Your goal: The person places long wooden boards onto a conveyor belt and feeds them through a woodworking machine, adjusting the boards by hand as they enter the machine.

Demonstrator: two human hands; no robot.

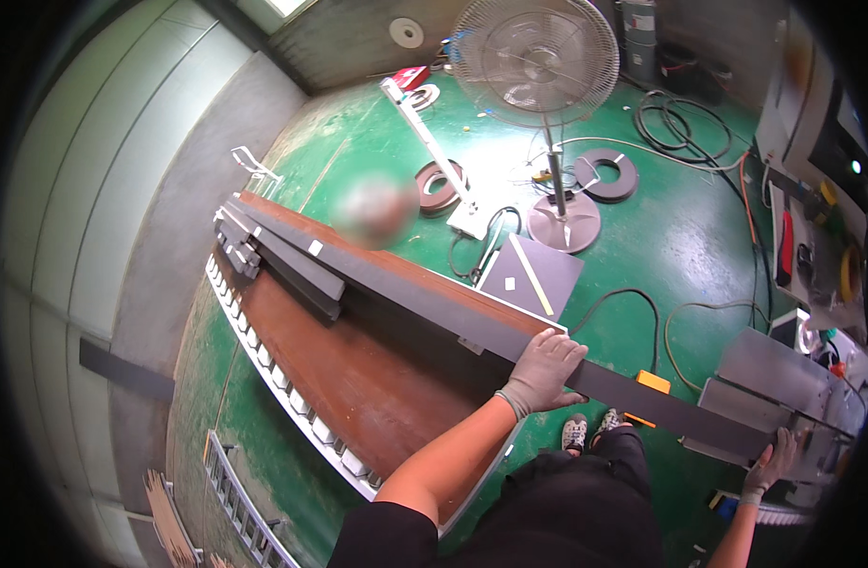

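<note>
A long, flat dark grey board (671, 405) spans the space between my two gloved hands. My left hand (545, 371) is wrapped over it at the near right corner of the conveyor-like table, thumb on the near side and fingers on the far side. Out at the board's right end, my right hand (773, 464) grips the edge beside the metal machine table. To the left, the board runs along more dark grey boards (387, 289) on the brown table top (349, 388). Where one board ends and another begins under my left hand is hidden.
A stack of shorter dark profiles (287, 270) lies on the table's far left. White rollers (281, 376) line its side. Beyond stand a pedestal fan (538, 66) and a white post (425, 133). Cables (633, 293) cross the green floor near a yellow block (653, 381) and rolled edging (606, 175).
</note>
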